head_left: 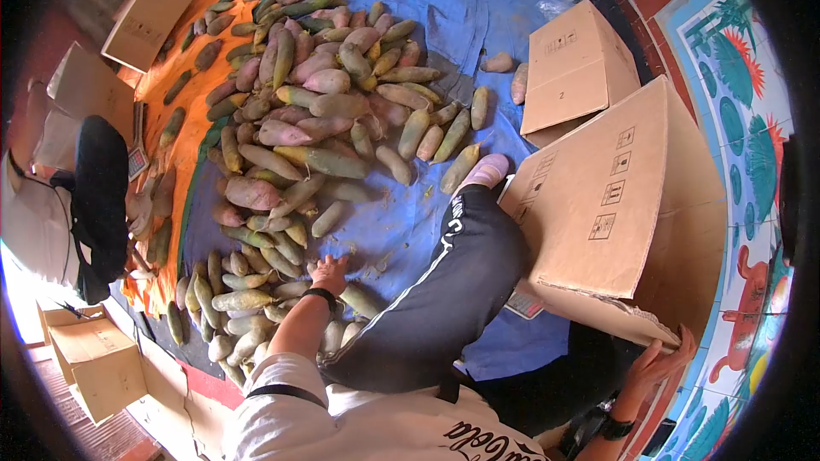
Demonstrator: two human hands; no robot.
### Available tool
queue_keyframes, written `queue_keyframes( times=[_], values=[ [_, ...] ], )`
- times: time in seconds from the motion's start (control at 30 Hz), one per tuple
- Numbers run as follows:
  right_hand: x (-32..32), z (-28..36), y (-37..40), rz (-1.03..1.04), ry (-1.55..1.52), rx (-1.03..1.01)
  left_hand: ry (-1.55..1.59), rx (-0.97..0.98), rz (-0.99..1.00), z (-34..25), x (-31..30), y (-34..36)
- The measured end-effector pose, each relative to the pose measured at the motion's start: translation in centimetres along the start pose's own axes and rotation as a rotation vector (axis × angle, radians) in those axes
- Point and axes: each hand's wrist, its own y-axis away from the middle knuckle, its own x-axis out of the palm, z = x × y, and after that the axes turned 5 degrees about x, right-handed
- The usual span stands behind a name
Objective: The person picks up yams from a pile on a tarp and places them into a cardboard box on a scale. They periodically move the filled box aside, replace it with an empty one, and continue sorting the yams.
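Observation:
My left hand [329,274] reaches over the near edge of a heap of radishes [318,102], palm down with its fingers apart. Nothing shows in its grip. Just below and beside it lie green radishes [243,300], and a blue tarp [384,265] is under its fingertips or close to them. At the lower right, my right hand [664,364] grips the bottom rim of a large open cardboard box [598,205], which is tilted. The inside of that box is mostly hidden.
A second cardboard box [568,68] stands behind the large one. More boxes [152,13] line the left side by an orange sheet [192,111]. Another person [98,205] crouches at the left. A scale [524,306] partly shows beneath the large box.

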Motion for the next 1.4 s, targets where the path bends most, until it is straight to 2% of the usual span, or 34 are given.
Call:
queue_keyframes(
  times=[0.03,0.13,0.23,0.33,0.4,0.53,0.57,0.6,0.7,0.83,0.93,1.0,1.07,1.1,1.17,1.2,1.27,1.4],
  values=[
    [0.0,0.2,-0.1,-0.004,0.002,0.002,0.057,-0.037,-0.081,0.6,1.6,-1.0],
    [-0.3,0.9,-0.3,0.027,-0.029,0.044,-0.12,-0.015,0.003,0.7,1.8,-1.1],
    [-0.5,0.9,-0.1,0.036,-0.035,0.054,-0.126,-0.005,-0.046,0.9,4.3,-2.4],
    [-0.6,0.8,0.0,0.048,-0.019,0.037,-0.174,0.02,-0.108,0.5,3.0,-1.7],
    [-0.4,0.5,0.3,0.061,-0.019,0.054,-0.098,0.054,-0.106,0.2,1.1,-0.9],
    [-0.4,0.4,0.4,0.052,0.002,0.039,-0.117,0.003,-0.023,1.1,0.0,0.1],
    [-0.4,0.4,0.4,0.051,0.0,0.037,-0.092,-0.005,-0.117,1.5,0.4,0.3],
    [-0.3,0.4,0.4,0.049,-0.001,0.034,-0.095,-0.009,-0.127,1.8,0.3,0.3],
    [-0.1,0.2,0.4,0.022,-0.007,0.009,0.026,0.005,-0.03,1.7,-1.2,2.0],
    [0.1,0.1,0.4,0.005,-0.042,0.011,0.228,0.007,-0.11,1.9,-0.5,2.4],
    [0.2,0.3,0.4,0.0,-0.031,0.017,0.395,0.023,-0.176,0.5,-2.3,3.1],
    [0.3,0.3,0.4,-0.006,-0.035,-0.013,0.484,0.098,-0.241,-0.6,-4.4,4.1],
    [0.3,0.4,0.3,-0.018,-0.042,-0.025,0.665,0.229,-0.394,-3.3,-8.2,5.9],
    [0.3,0.4,0.3,-0.023,-0.047,-0.04,0.665,0.23,-0.402,-4.3,-9.7,6.3],
    [0.2,0.7,0.3,-0.021,-0.059,-0.026,0.853,0.403,-0.514,-6.4,-12.5,7.0],
    [0.2,0.8,0.2,-0.012,-0.069,-0.012,0.854,0.406,-0.52,-7.6,-14.1,7.6],
    [0.3,0.7,0.2,-0.027,-0.062,-0.026,0.985,0.657,-0.653,-10.1,-17.5,9.5],
    [0.3,0.8,0.3,-0.042,-0.078,-0.031,1.027,0.9,-0.762,-15.1,-23.2,14.7]
  ],
)
